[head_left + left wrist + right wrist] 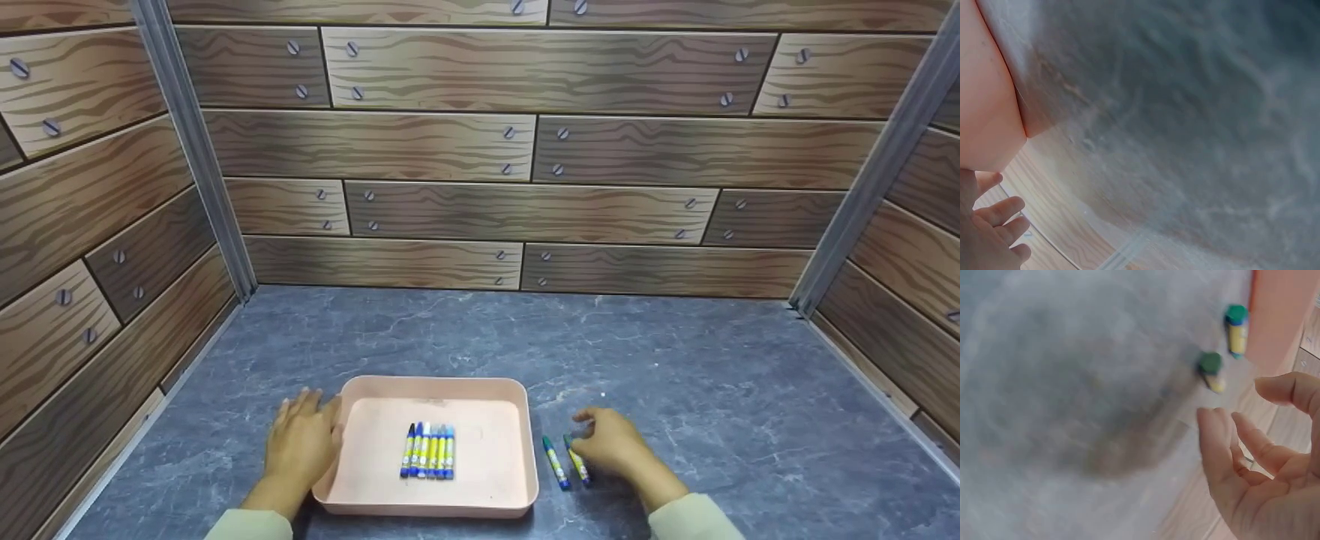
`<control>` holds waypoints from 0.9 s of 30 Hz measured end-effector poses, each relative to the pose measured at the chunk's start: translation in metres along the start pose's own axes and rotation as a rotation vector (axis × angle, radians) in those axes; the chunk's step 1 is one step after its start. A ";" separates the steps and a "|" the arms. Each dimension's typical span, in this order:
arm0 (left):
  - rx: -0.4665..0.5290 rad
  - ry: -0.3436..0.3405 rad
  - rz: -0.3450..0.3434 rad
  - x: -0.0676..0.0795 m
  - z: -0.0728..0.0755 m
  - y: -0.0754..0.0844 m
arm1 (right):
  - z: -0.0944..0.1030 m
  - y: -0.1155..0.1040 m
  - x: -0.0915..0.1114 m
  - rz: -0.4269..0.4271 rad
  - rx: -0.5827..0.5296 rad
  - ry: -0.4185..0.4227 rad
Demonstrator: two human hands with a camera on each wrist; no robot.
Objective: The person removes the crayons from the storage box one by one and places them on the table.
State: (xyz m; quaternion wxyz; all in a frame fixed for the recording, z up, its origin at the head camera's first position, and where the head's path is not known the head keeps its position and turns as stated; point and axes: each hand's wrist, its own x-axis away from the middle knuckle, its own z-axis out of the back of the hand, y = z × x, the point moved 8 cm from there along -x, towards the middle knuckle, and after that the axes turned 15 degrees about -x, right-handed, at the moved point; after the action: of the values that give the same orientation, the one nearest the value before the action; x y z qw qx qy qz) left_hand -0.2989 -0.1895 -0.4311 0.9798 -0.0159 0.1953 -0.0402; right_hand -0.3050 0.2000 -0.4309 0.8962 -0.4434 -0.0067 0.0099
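Note:
A pink tray (480,491) holds a row of several crayons (428,451) with yellow wrappers, lying side by side with dark, white and bluish tips. My left hand (301,439) rests against the tray's left rim, fingers extended; in the left wrist view, the hand (996,230) shows beside the tray wall (985,90). Right of the tray lie two green crayons, the left one (556,463) and the right one (578,465). My right hand (615,442) hovers by the right one. In the right wrist view, a gap separates its thumb from its fingers (1216,444), with nothing between them.
A blue-grey marbled tabletop (675,360) carries everything. Wood-pattern panels (450,146) close off the back and both sides, with grey metal posts (202,150) at the corners. The tray's raised wall stands just left of the two loose crayons.

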 end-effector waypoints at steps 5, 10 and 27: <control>-0.003 0.001 0.005 0.001 0.000 -0.003 | 0.008 -0.019 -0.004 0.009 -0.003 -0.004; -0.005 -0.006 0.018 0.002 0.000 -0.006 | 0.012 -0.038 -0.005 0.016 -0.027 0.001; -0.016 -0.030 0.018 -0.002 -0.005 -0.001 | -0.019 -0.079 -0.009 0.126 -0.077 -0.032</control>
State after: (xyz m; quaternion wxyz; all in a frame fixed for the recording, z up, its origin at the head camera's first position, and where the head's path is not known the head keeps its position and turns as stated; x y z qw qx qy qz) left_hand -0.3025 -0.1903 -0.4350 0.9828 -0.0225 0.1809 -0.0295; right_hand -0.3130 0.1371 -0.3795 0.8759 -0.4769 0.0064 0.0734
